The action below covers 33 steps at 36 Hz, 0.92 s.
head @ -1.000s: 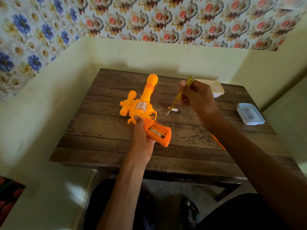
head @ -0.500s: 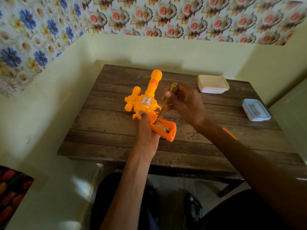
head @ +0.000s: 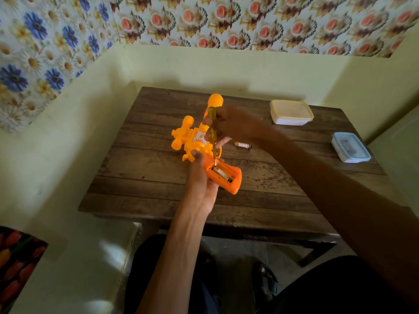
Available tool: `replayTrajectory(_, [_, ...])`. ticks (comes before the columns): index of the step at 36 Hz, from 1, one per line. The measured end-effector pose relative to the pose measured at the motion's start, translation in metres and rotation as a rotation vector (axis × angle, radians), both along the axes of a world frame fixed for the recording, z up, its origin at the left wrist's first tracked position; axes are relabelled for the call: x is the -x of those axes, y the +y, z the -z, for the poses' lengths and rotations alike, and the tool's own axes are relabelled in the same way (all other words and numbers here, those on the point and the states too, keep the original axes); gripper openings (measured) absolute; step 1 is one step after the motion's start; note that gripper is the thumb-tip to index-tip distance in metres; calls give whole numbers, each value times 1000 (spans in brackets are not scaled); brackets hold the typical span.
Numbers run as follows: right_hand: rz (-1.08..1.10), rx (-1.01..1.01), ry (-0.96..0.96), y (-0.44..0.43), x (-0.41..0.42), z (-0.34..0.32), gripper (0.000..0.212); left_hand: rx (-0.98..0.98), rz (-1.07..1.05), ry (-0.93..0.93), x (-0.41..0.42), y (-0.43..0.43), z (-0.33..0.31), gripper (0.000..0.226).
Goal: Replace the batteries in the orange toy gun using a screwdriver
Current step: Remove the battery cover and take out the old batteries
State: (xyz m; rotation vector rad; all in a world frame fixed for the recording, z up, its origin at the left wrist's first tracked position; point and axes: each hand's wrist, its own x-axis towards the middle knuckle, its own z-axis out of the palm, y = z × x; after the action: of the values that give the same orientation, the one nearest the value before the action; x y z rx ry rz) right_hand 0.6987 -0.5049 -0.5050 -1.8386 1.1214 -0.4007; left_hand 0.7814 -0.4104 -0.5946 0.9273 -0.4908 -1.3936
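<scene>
On my feed the orange toy gun [head: 195, 141] sits over the middle of the wooden table [head: 147, 177], muzzle pointing away from me and grip toward me. I cannot tell whether it rests on the boards. Its battery compartment [head: 233, 177] in the grip lies open, with one battery [head: 222, 174] inside.

The left hand [head: 201, 184] grips the gun from below, fingers curled around the grip beside the compartment. Above the gun, the right hand [head: 235, 125] pinches the yellow-handled screwdriver [head: 213, 132], whose tip reaches down to the far end of the compartment.

Just right of the gun a loose battery [head: 243, 145] lies on the dark, scuffed planks. Farther right and beyond the muzzle sits a cream lidded box [head: 291, 112], and farther right again a blue-lidded box [head: 350, 147] near the table's edge.

Beyond the muzzle and left of the gun, pale yellow walls [head: 204, 64] form a corner around the table, topped by floral wallpaper [head: 249, 21], with blue blooms on the left and pink at the back.
</scene>
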Motion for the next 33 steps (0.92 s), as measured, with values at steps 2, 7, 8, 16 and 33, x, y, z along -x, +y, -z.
replayTrajectory(2, [-35, -60, 31, -5, -7, -2, 28, 12, 1, -23, 0, 0, 2, 40])
replayTrajectory(7, [1, -121, -92, -5, -15, 2, 20, -170, -72, 147, 2, -2, 0, 41])
replayTrajectory(8, [74, -129, -193, -3, -14, 2, 21, -183, -79, 153, 2, -3, 1, 41])
replayTrajectory(16, [-139, 382, 229, 38, 26, -3, 15, -184, -60, 144, 0, 0, -2, 48])
replayTrajectory(33, [-195, 600, 273, 54, 48, 30, 27, -219, -32, 181, 5, 1, -5, 55])
